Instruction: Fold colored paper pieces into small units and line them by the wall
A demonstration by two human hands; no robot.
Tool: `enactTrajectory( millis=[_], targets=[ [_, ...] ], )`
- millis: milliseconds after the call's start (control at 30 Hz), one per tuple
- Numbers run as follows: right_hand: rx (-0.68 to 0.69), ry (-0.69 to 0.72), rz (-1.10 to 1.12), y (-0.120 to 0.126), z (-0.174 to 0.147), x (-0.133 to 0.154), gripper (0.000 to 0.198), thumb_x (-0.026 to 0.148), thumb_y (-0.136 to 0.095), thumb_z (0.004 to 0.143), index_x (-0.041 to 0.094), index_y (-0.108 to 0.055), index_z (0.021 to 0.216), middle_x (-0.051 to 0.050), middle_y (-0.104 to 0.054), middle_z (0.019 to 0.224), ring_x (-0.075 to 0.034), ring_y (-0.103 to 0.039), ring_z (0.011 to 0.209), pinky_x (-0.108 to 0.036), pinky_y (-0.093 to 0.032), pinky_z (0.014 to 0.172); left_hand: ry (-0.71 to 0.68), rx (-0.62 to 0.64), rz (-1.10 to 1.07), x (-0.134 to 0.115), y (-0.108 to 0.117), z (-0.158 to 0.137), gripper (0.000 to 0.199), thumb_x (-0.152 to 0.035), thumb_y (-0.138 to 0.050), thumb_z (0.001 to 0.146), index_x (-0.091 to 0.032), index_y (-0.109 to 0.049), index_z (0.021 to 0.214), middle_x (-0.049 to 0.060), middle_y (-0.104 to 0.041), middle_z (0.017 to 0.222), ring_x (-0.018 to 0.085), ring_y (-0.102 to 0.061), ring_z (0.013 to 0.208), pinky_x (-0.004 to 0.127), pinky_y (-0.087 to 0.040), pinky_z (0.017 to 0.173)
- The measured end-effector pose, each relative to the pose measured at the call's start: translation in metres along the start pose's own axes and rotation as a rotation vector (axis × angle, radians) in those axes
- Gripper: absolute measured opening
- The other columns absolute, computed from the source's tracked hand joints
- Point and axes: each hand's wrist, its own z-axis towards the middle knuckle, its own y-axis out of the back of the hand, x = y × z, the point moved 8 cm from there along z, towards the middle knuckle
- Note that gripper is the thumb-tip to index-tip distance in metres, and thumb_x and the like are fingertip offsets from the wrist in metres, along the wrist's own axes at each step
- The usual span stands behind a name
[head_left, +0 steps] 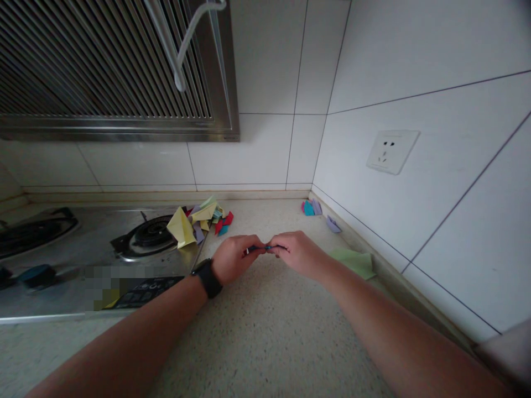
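paper (268,247), blue and mostly hidden, lies between both hands (233,258) (299,252), which pinch it close together.

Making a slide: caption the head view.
Left hand and right hand pinch a thin blue piece over the counter beside a stove.

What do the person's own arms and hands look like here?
The left hand and right hand are gloveless, and no sleeves show. A broad black wristband, probably a watch, circles the left wrist; nothing shows on the right.
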Motion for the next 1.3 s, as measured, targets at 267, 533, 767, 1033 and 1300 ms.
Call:
enactTrajectory(
  millis=[267, 533, 767, 1033, 1300],
  targets=[
    [0.034, -0.034, 0.027, 0.007, -0.003, 0.007, 0.014, 0.020, -0.058, 0.087, 0.019, -0.069, 0.079, 0.001, -0.064, 0.065, -0.010, -0.057, 0.062, -0.022, -0.037, 0.060, 0.024, 0.053, -0.162, -0.003, -0.002, -0.002, 0.016, -0.021, -0.052, 0.090, -0.019, -0.067, 0.087, 0.001, -0.069, 0.077, 0.009, -0.059, 0.061, 0.019, -0.045, 0.056],
    [0.112, -0.135, 0.282, -0.004, -0.007, -0.004, 0.020, 0.023, -0.051, 0.091, 0.019, -0.070, 0.096, -0.002, -0.069, 0.074, -0.010, -0.064, 0.064, -0.021, -0.047, 0.061, 0.101, 0.077, -0.300, 0.010, -0.006, -0.004, 0.015, -0.022, -0.049, 0.092, -0.015, -0.062, 0.087, 0.001, -0.069, 0.078, 0.007, -0.059, 0.050, 0.017, -0.044, 0.047],
    [0.117, -0.160, 0.349, -0.004, -0.008, -0.006, 0.024, 0.027, -0.051, 0.091, 0.017, -0.073, 0.094, -0.002, -0.067, 0.068, -0.011, -0.065, 0.060, -0.021, -0.051, 0.057, 0.095, 0.119, -0.320, 0.001, -0.004, -0.005, 0.018, -0.023, -0.046, 0.093, -0.015, -0.062, 0.091, 0.002, -0.069, 0.081, 0.005, -0.056, 0.046, 0.015, -0.041, 0.043],
    [0.109, -0.192, 0.409, -0.009, -0.009, -0.006, 0.026, 0.032, -0.050, 0.092, 0.017, -0.071, 0.096, -0.003, -0.069, 0.072, -0.012, -0.066, 0.063, -0.022, -0.052, 0.058, 0.153, 0.076, -0.315, 0.010, -0.003, -0.007, 0.019, -0.029, -0.049, 0.092, -0.015, -0.060, 0.087, 0.000, -0.067, 0.069, 0.004, -0.052, 0.040, 0.014, -0.036, 0.039],
    [0.105, -0.238, 0.441, -0.016, -0.013, -0.020, 0.019, 0.033, -0.054, 0.089, 0.017, -0.065, 0.093, -0.004, -0.071, 0.076, -0.013, -0.067, 0.066, -0.025, -0.053, 0.062, 0.239, 0.075, -0.390, 0.027, -0.012, -0.008, 0.025, -0.036, -0.061, 0.084, -0.016, -0.062, 0.099, 0.001, -0.065, 0.071, 0.010, -0.061, 0.057, 0.018, -0.046, 0.050]
  ],
)
